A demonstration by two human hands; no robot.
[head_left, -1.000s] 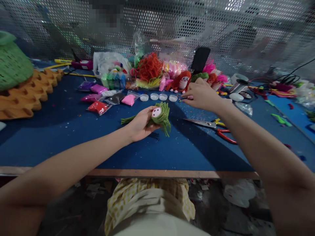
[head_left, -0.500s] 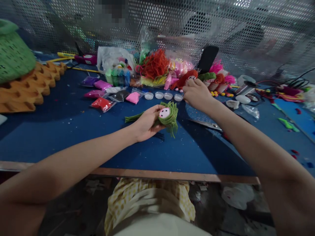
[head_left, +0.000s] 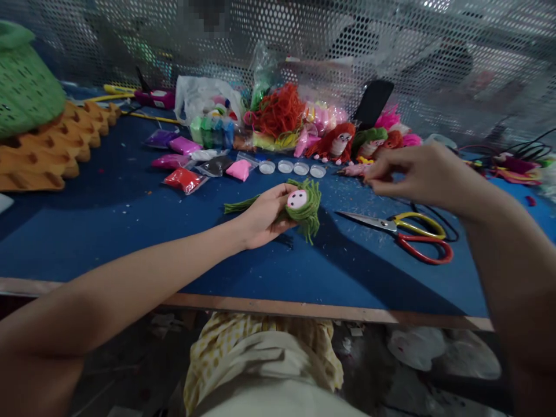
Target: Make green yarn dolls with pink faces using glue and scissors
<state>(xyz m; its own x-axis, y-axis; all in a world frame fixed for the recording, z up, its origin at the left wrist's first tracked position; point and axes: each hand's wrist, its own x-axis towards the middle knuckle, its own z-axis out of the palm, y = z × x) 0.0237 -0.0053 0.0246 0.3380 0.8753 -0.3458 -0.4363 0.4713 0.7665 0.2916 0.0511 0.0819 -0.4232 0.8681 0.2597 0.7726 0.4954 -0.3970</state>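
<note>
The left hand (head_left: 270, 215) holds the green-haired doll (head_left: 310, 209), head (head_left: 297, 199) to the right; the right hand (head_left: 423, 174), farther right, curls narrowly, contents unclear.

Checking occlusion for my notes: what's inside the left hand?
A green-yarn doll: its pale dotted face and yarn ends show; the part inside the left hand is covered.

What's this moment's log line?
left hand: holding green yarn doll; right hand: grip unclear; red-and-yellow-handled metal scissors: on blue table

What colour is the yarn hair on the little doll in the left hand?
The yarn hair is green, showing best in the head view.
</note>
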